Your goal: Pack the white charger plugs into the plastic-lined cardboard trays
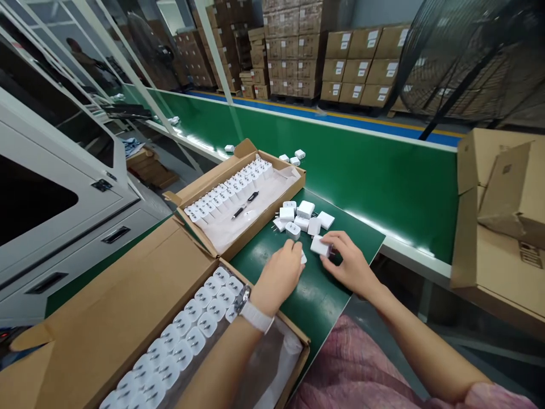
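Note:
My right hand pinches a white plug charger between thumb and fingers, just over the green tabletop. My left hand, with a watch on its wrist, is closed beside it. Another white charger peeks out past the left fingers, mostly hidden by them. Beyond both hands lies a loose pile of white chargers, some with their prongs showing. Under my left forearm stands an open cardboard box holding rows of chargers, prongs up.
A second open box with rows of chargers and a pen sits farther back. A few chargers lie on the green conveyor. Cardboard cartons stand at right, below a large fan. A machine cabinet is at left.

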`<state>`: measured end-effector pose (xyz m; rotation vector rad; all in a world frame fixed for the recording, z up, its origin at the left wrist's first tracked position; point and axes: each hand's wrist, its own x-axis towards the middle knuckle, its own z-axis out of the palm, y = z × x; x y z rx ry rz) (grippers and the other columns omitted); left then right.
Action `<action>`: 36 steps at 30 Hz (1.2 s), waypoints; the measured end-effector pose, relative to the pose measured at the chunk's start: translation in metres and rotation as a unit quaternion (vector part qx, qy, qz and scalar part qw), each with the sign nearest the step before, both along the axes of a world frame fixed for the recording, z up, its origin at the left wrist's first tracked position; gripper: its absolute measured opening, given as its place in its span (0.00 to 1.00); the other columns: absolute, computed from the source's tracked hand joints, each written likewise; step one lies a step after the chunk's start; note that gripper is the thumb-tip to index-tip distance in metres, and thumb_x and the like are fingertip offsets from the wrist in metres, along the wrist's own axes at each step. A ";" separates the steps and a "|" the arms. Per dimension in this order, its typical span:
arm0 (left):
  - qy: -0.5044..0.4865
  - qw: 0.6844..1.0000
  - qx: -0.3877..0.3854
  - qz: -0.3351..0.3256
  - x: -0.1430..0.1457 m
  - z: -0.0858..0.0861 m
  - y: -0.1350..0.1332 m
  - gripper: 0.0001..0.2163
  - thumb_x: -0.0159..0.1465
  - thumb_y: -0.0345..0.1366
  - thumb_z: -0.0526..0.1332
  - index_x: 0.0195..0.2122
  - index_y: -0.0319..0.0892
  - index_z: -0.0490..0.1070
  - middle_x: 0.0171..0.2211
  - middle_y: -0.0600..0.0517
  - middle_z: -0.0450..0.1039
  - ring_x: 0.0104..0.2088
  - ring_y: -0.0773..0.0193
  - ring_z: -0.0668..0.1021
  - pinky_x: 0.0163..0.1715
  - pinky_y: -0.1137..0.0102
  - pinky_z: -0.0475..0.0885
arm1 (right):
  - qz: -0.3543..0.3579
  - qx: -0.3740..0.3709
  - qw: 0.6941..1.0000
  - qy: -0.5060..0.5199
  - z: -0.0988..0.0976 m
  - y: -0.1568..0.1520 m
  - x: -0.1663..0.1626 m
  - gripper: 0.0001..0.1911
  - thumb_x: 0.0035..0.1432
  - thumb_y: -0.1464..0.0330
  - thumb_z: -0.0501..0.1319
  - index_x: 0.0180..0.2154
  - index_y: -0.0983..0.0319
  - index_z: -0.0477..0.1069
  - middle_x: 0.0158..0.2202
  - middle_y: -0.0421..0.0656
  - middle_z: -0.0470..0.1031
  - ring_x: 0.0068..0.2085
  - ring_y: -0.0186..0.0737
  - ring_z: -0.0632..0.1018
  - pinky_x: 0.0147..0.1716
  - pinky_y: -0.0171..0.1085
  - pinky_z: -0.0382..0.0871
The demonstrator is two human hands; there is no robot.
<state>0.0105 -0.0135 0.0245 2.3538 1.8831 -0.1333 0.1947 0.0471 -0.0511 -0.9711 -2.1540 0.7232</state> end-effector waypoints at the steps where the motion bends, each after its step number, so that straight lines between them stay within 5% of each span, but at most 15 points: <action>1: -0.024 0.999 -0.008 0.020 -0.003 0.000 -0.006 0.14 0.69 0.32 0.53 0.56 0.38 0.61 0.47 0.45 0.70 0.39 0.59 0.78 0.33 0.66 0.73 | 0.049 -0.021 0.999 0.000 0.007 -0.003 -0.001 0.17 0.60 0.72 0.57 0.51 0.60 0.66 0.51 0.50 0.68 0.42 0.41 0.75 0.42 0.42 0.73; 5: -0.094 0.992 -0.025 0.076 -0.005 -0.005 -0.022 0.21 0.67 0.35 0.59 0.59 0.40 0.56 0.51 0.45 0.69 0.43 0.56 0.79 0.36 0.66 0.73 | 0.214 -0.066 0.974 -0.038 0.028 -0.005 -0.012 0.29 0.56 0.78 0.55 0.59 0.57 0.61 0.52 0.47 0.68 0.38 0.36 0.74 0.42 0.40 0.74; 8: -0.082 0.992 -0.001 0.101 -0.001 -0.011 -0.023 0.28 0.64 0.47 0.63 0.61 0.43 0.55 0.53 0.45 0.68 0.39 0.54 0.80 0.30 0.66 0.72 | 0.123 -0.001 0.991 -0.047 0.028 0.011 -0.019 0.29 0.56 0.79 0.53 0.58 0.59 0.61 0.55 0.50 0.65 0.42 0.40 0.74 0.44 0.43 0.74; 10: -0.061 0.992 0.005 0.106 0.001 -0.014 -0.021 0.24 0.64 0.47 0.62 0.57 0.44 0.60 0.49 0.47 0.70 0.37 0.56 0.80 0.27 0.67 0.71 | 0.030 0.072 0.993 -0.091 0.024 0.029 -0.020 0.25 0.58 0.76 0.55 0.57 0.61 0.62 0.56 0.53 0.65 0.49 0.47 0.72 0.48 0.49 0.72; 14: -0.086 0.991 -0.010 0.104 -0.003 -0.015 -0.019 0.12 0.67 0.38 0.61 0.50 0.46 0.64 0.43 0.51 0.73 0.40 0.57 0.80 0.29 0.69 0.70 | 0.055 0.120 0.980 -0.151 0.018 0.055 -0.015 0.20 0.62 0.70 0.57 0.56 0.62 0.65 0.54 0.54 0.68 0.53 0.53 0.70 0.52 0.55 0.69; 18: -0.151 0.982 -0.021 0.114 -0.009 -0.016 -0.021 0.12 0.66 0.36 0.62 0.49 0.46 0.64 0.42 0.52 0.75 0.41 0.57 0.80 0.31 0.69 0.70 | 0.072 -0.055 0.995 -0.052 0.022 0.046 -0.008 0.16 0.66 0.61 0.55 0.52 0.61 0.69 0.42 0.48 0.74 0.40 0.44 0.75 0.41 0.46 0.74; 21: -0.172 0.978 -0.025 0.113 -0.010 -0.017 -0.021 0.10 0.65 0.36 0.62 0.46 0.46 0.65 0.41 0.52 0.75 0.39 0.56 0.80 0.30 0.68 0.69 | 0.134 -0.233 0.963 0.007 0.020 0.032 -0.010 0.18 0.65 0.55 0.56 0.46 0.61 0.74 0.44 0.47 0.73 0.32 0.36 0.75 0.32 0.39 0.74; 25: -0.177 0.977 -0.037 0.114 -0.009 -0.018 -0.021 0.10 0.64 0.36 0.63 0.45 0.45 0.65 0.41 0.52 0.75 0.39 0.56 0.80 0.31 0.68 0.68 | 0.112 -0.298 0.947 0.031 0.007 0.023 -0.021 0.22 0.64 0.51 0.55 0.40 0.62 0.75 0.37 0.44 0.73 0.25 0.33 0.72 0.27 0.39 0.73; 28: -0.168 0.978 -0.032 0.121 -0.008 -0.018 -0.020 0.11 0.64 0.37 0.64 0.46 0.45 0.64 0.42 0.51 0.74 0.39 0.56 0.80 0.29 0.68 0.68 | 0.015 -0.167 0.986 0.016 0.000 0.032 -0.026 0.20 0.65 0.53 0.54 0.39 0.61 0.74 0.31 0.43 0.72 0.27 0.38 0.72 0.29 0.40 0.72; 32: -0.152 0.979 -0.023 0.137 -0.007 -0.020 -0.020 0.09 0.65 0.38 0.63 0.43 0.45 0.64 0.41 0.52 0.72 0.38 0.56 0.80 0.27 0.68 0.66 | -0.125 0.092 0.983 -0.096 -0.001 0.059 -0.021 0.20 0.63 0.58 0.57 0.51 0.62 0.71 0.48 0.53 0.71 0.48 0.53 0.72 0.47 0.52 0.69; 36: -0.155 0.973 -0.013 0.167 -0.008 -0.022 -0.019 0.08 0.67 0.37 0.61 0.45 0.45 0.64 0.41 0.51 0.71 0.37 0.57 0.79 0.27 0.68 0.66 | -0.065 0.101 0.977 -0.178 0.001 0.071 -0.008 0.19 0.63 0.63 0.56 0.55 0.60 0.68 0.51 0.53 0.70 0.56 0.57 0.67 0.54 0.60 0.61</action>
